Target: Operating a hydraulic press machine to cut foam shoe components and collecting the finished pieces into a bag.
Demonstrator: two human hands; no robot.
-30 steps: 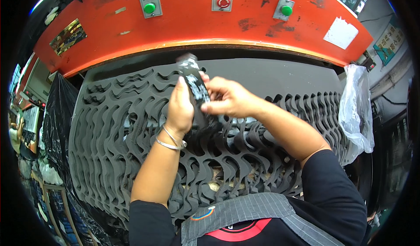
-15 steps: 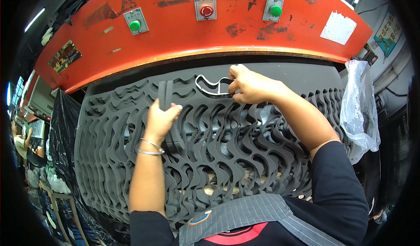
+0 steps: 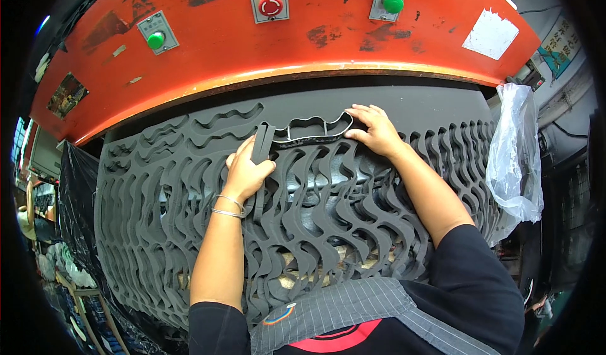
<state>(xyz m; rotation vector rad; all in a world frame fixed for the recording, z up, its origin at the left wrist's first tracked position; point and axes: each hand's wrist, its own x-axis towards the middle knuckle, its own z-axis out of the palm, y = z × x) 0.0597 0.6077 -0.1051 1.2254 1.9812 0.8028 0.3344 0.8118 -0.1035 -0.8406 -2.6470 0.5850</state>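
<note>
A wavy metal cutting die (image 3: 308, 141) with two cross walls lies on the dark grey foam sheet (image 3: 416, 99), close to the sheet's uncut far strip. My right hand (image 3: 379, 131) grips the die's right end between thumb and fingers. At the die's left end, my left hand (image 3: 248, 170) is closed round some cut strips of grey foam (image 3: 264, 144), which stand upright beside the die. Whether the left fingers also touch the die cannot be made out.
Wavy cut-out slots (image 3: 158, 197) cover most of the sheet. Behind it stands an orange machine beam (image 3: 341, 45) with a red button (image 3: 271, 6) and two green buttons. Clear plastic (image 3: 514, 146) hangs at the right, black plastic (image 3: 79, 197) at the left.
My right hand has moved right and lowered the die, which was tilted up, flat onto the foam. My left hand has moved slightly right and nearer me with the foam strips.
</note>
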